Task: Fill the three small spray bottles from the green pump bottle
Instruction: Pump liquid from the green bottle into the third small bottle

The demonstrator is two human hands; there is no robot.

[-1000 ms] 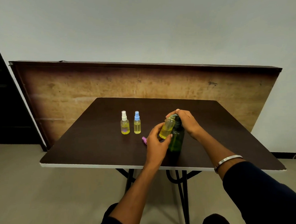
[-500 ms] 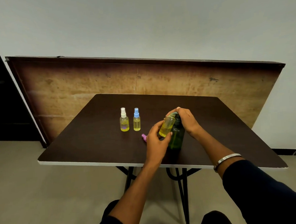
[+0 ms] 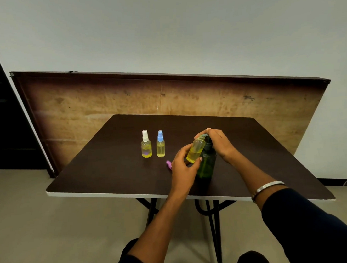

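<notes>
The green pump bottle stands upright near the table's front edge. My right hand covers its pump head from above. My left hand holds an uncapped small spray bottle, tilted, with its mouth under the pump spout; it is partly filled with yellow liquid. A pink spray cap lies on the table just left of my left hand. Further left stand two capped small bottles with yellow liquid: one with a white cap and one with a blue cap.
The dark brown table has a white front edge and black legs. Behind it a folded table top leans against the grey wall. A dark doorway is at the far left.
The hands and bottles keep the same pose. The view has shifted slightly, and the yellow liquid in the held bottle looks about the same.
</notes>
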